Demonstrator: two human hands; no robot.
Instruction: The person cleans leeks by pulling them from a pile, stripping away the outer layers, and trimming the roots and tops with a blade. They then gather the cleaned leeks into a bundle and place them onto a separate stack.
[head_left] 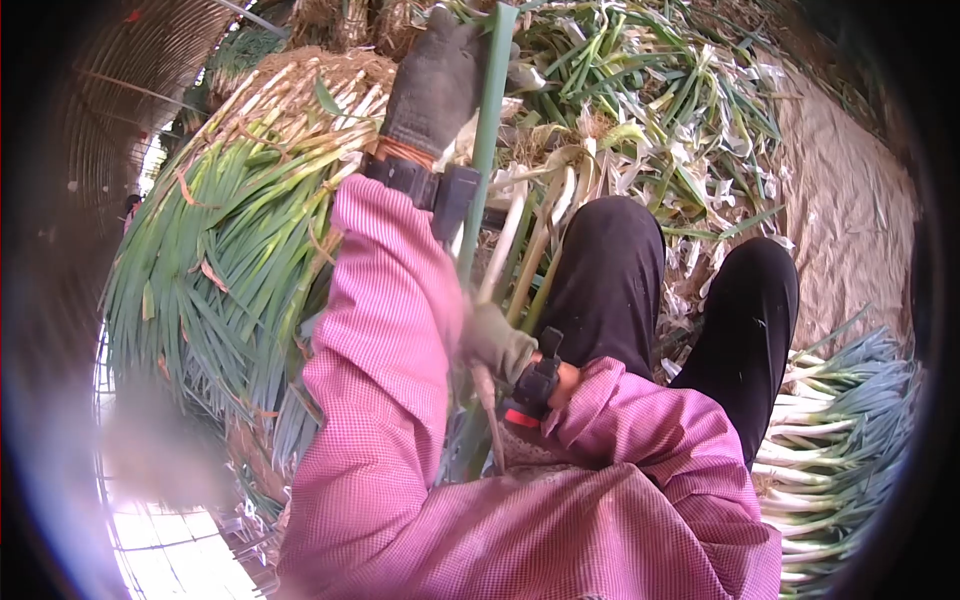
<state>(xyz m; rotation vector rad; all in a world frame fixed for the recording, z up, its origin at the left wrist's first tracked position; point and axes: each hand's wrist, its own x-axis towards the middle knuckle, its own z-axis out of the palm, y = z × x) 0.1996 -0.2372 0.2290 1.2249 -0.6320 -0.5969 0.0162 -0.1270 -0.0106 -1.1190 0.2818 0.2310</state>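
While a green onion stalk [490,120] is gripped high by the left hand [435,85], its base is clasped by the right hand [497,345], so peeling seems underway and a downward strip is called for.

Farm greenhouse tunnel: arched ribbed roof [130,90] curved overhead, heaped harvested green onions [220,260] lay around, trimmed bundles [840,420] stacked on ground cloth [850,210].

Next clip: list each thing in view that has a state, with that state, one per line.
left hand: gloved, raised, closed around the stalk
right hand: gloved, low, gripping the stalk's lower part
stalk: held roughly upright between both hands
left pile: green onions heaped, leaves fanned out
right pile: onions laid side by side, white ends showing
trimmings: loose, scattered on the ground
cloth: spread flat on the ground
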